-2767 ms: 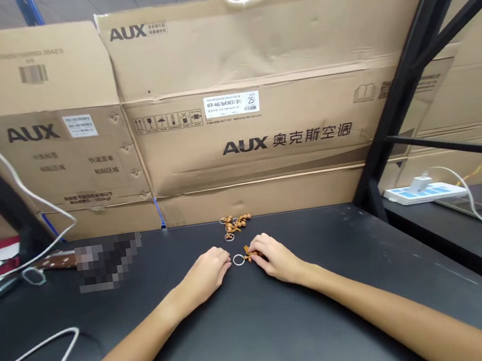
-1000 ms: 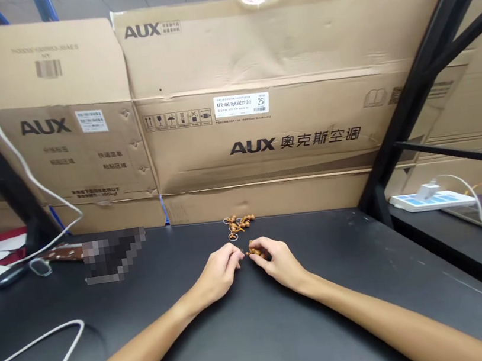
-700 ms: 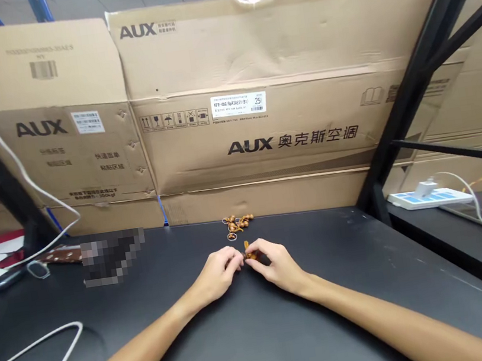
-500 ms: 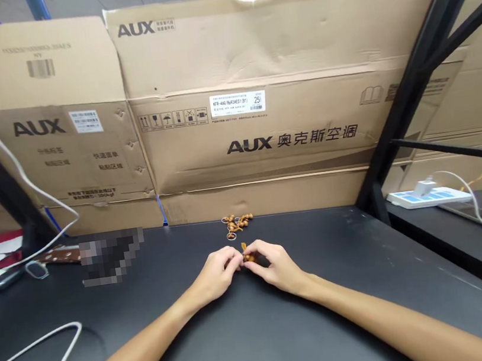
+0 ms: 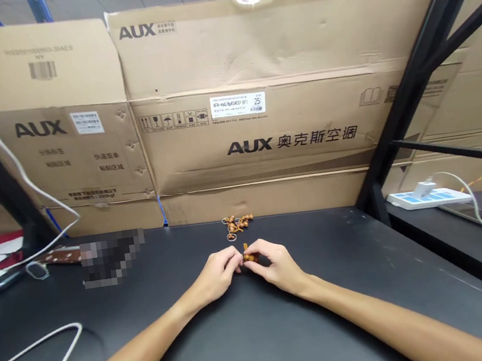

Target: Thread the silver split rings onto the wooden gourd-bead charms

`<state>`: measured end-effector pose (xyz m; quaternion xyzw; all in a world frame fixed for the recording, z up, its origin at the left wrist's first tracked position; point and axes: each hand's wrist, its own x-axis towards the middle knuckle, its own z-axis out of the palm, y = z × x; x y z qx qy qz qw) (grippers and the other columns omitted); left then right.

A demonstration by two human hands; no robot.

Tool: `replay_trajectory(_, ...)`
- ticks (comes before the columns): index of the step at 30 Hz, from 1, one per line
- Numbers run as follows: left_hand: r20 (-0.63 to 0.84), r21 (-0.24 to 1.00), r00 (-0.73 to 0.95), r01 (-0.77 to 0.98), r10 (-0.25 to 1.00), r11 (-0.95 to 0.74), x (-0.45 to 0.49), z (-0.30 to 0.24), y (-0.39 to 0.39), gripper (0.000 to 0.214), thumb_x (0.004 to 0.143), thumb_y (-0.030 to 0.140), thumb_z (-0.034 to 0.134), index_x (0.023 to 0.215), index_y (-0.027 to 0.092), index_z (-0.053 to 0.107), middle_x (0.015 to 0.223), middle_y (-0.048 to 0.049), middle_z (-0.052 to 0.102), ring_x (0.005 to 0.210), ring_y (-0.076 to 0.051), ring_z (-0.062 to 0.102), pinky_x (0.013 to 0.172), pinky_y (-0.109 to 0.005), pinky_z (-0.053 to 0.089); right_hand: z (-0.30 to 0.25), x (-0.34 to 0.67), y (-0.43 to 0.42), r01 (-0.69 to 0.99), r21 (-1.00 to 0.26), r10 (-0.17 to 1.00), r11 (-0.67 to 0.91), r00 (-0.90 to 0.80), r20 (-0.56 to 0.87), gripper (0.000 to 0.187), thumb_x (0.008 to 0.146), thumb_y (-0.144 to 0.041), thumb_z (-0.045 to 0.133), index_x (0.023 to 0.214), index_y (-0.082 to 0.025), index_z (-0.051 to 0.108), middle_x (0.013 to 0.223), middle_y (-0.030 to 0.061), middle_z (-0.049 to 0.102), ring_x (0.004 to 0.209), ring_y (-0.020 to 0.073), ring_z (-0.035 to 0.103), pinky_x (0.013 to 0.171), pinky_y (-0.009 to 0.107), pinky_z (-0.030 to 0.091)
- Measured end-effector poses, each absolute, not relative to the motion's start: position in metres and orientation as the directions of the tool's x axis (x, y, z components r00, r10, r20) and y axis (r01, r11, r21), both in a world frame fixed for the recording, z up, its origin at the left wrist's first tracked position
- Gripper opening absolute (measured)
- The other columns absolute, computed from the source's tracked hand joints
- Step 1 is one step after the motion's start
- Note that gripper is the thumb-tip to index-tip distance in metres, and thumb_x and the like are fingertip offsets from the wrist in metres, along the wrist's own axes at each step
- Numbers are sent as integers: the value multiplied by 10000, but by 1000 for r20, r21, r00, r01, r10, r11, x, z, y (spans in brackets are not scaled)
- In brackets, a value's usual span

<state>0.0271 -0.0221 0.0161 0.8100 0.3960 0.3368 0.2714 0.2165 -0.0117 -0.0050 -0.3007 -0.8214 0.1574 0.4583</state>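
Note:
My left hand [image 5: 218,272] and my right hand [image 5: 279,268] meet over the middle of the black table, fingertips almost touching. Between them is a small beaded keychain [image 5: 249,256], brown with an orange-brown cord end sticking up. My right thumb and forefinger pinch its beads. My left fingers are closed at its left end, and the exact part they grip is hidden behind the fingertips. Just beyond my hands lies a small pile of similar keychains [image 5: 244,223] with brown round beads and metal rings, touched by neither hand.
Cardboard panels [image 5: 260,163] stand along the table's back edge. A black metal post [image 5: 373,183] rises at the right, near a white power strip [image 5: 405,200]. At left lie a white cable [image 5: 63,355], a dark pouch-like item, partly pixelated [image 5: 112,255], and glasses [image 5: 37,270].
Both hands stay in nearly the same place on the keychain. Its beads show slightly differently between my fingers, and the view has shifted very slightly.

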Motion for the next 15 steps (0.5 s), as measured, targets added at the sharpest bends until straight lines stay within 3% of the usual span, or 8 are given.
replay_trajectory(15, 326, 727, 475, 426, 817, -538, 26, 12, -20, 330, 954, 351, 333, 747, 180, 525, 735, 0, 592, 714, -141, 558, 715, -244, 431, -6, 215, -10, 327, -511, 606, 795, -409, 682, 110, 857, -256, 581, 917, -213, 663, 857, 53, 659, 780, 173, 628, 722, 291, 523)
